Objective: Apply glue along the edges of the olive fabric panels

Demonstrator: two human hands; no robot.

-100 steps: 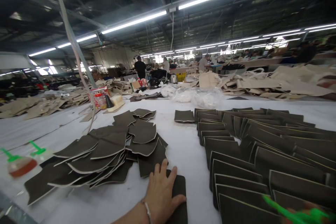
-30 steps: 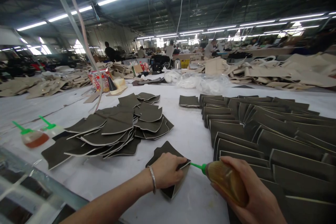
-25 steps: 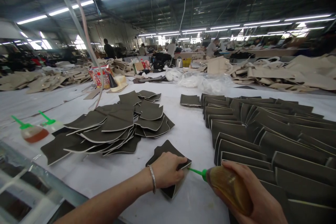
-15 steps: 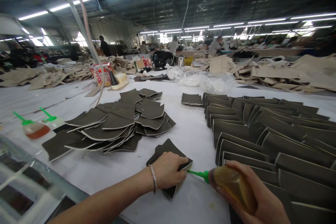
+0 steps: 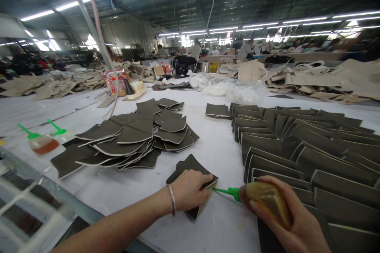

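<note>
My right hand [image 5: 293, 217] is wrapped round a squeeze bottle [image 5: 268, 201] of amber liquid, tilted on its side. Its thin green nozzle [image 5: 228, 192] points left, with the tip at the right edge of a dark grey leather-like piece [image 5: 190, 163]. On that piece lies my left hand [image 5: 190, 189], index finger stretched along the top near the corner and the other fingers bent, gripping it against the table. A shiny tan strip shows along the piece's lower right edge. Part of the piece is hidden under my left hand.
A loose pile of similar dark pieces [image 5: 133, 130] lies at left; overlapping rows of dark pieces [image 5: 267, 150] fill the right. Two more green-nozzled bottles, one with reddish liquid [image 5: 44, 145], lie far left. A metal frame [image 5: 59, 193] edges the white table [image 5: 213, 150]. Plastic bags [image 5: 246, 91] lie behind.
The nozzle tip has moved slightly up along the piece's edge, and the bottle has shifted a little to the right and up. My left hand stays nearly still on the piece.
</note>
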